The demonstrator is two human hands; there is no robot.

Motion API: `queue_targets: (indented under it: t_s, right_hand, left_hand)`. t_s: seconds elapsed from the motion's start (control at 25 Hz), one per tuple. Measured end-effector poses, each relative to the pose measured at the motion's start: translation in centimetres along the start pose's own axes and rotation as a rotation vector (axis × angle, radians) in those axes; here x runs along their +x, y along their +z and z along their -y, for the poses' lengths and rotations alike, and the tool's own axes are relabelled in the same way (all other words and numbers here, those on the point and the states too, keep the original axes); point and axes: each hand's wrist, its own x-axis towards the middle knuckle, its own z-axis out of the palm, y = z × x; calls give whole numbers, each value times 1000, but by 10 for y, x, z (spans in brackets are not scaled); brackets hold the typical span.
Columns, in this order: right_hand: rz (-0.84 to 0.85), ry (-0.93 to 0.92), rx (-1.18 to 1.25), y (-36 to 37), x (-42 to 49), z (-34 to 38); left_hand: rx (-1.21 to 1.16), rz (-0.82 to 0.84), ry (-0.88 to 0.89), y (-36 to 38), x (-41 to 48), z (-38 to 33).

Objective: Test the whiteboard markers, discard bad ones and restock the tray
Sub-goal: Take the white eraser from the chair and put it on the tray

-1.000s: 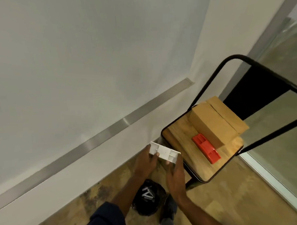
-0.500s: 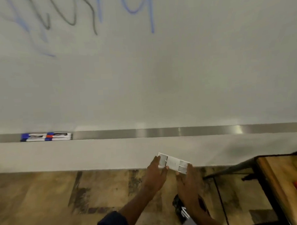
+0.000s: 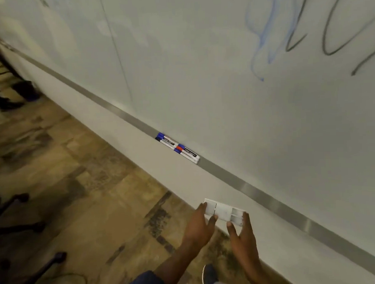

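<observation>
A small white plastic tray [image 3: 225, 212], divided into compartments, is held out low in front of the person, tilted with the wall's slant in the view. The left hand [image 3: 198, 226] pinches its left end, thumb on the near edge and fingers curled behind; the right hand [image 3: 242, 236] holds its right end the same way, thumb up against the front edge. Both hands are partly closed on the tray, nothing else in them. The tray sits just off the pale wall strip [image 3: 140, 156] below the whiteboard [image 3: 200, 66], not touching it as far as I can tell.

Up and to the left along the metal ledge [image 3: 260, 197] at the board's bottom edge lies a cluster of markers [image 3: 177, 147], blue and red caps, packed side by side. The ledge between them and the tray is bare. Blue and black scribbles [image 3: 306, 33] mark the board above.

Beneath, the patterned floor [image 3: 87, 189] is open near the wall; dark chair legs [image 3: 17, 213] crowd the far left. A shoe [image 3: 208, 274] shows below the hands.
</observation>
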Motion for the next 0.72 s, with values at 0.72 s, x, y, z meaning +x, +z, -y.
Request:
queue_targets:
  t_s: [0.72]
  right_hand:
    - [444, -234, 24, 200, 161, 216]
  left_hand:
    - [53, -305, -238, -243, 243, 49]
